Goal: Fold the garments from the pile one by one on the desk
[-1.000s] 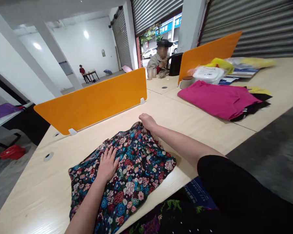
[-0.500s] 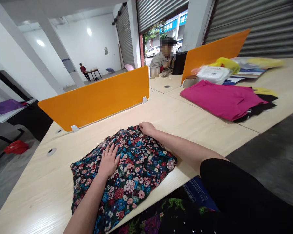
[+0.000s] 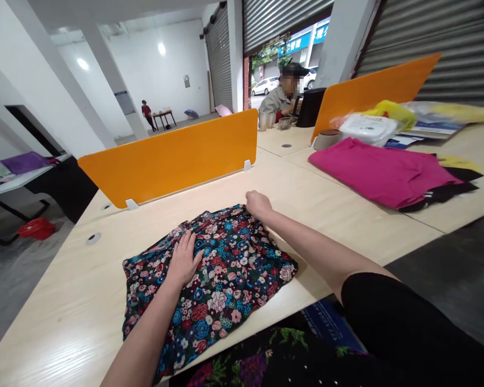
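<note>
A dark floral garment with red, pink and blue flowers lies spread on the pale wooden table, its lower edge hanging over the near side. My left hand rests flat on the cloth's middle, fingers apart. At the far right corner of the cloth, my right hand is closed on the fabric's edge.
An orange divider stands behind the garment. A pink cloth over black clothing lies at the right, with a white box and yellow bags behind it. A person sits at the far desk. Another stands far back.
My right hand drew back toward me along the cloth's far corner, then went out to the right again, pulling the corner flatter. My left hand stayed pressed on the fabric.
</note>
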Tool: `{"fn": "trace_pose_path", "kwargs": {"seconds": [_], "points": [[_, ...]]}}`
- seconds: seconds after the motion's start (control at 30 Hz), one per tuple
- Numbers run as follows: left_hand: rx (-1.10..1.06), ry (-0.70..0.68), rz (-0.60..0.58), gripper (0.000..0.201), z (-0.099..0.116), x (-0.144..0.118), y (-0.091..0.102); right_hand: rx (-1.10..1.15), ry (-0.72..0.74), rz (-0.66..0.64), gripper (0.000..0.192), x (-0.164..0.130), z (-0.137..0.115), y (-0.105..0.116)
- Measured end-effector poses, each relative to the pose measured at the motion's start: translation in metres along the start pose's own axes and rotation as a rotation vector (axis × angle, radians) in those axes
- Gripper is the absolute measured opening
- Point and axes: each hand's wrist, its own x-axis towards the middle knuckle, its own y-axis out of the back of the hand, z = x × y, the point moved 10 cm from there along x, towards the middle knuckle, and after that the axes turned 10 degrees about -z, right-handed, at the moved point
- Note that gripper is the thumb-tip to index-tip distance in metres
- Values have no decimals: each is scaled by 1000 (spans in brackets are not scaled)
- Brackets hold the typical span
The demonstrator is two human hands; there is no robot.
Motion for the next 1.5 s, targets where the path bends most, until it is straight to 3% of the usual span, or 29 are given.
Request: {"fn": "trace_pose_path", "kwargs": {"seconds": [0.13,0.23,0.37,0.43,0.63,0.8,1.0,1.13,1.27,1.33,1.4,1.5], "points": [[-31,22,109,52,-10,-1,11,39,235,-145,29,6,-71,-18],[16,139,99,38,-40,-4,21,72,291,-182,31,5,-93,-42],[60,313,3,29,-95,-15,35,137,278,-117,28,5,-80,-61],[54,343,0,25,-112,-20,43,169,275,-88,24,6,-72,-64],[-31,393,83,24,-127,-25,59,250,272,7,19,8,-63,-51],[-56,584,251,25,-148,-26,80,306,283,202,20,2,-62,-25],[69,593,192,25,-150,-12,61,98,390,149,23,3,-79,-52],[133,576,189,31,-141,-13,59,146,470,98,29,8,-78,-57],[198,413,229,34,-115,-30,71,200,483,56,35,-4,-57,-50],[243,292,188,40,-104,-46,66,137,476,69,41,-20,-41,-48],[275,270,77,48,-110,-66,51,56,436,9,50,-32,-21,-56],[268,331,-97,50,-137,-85,29,3,356,-128,58,-37,5,-71]]}}
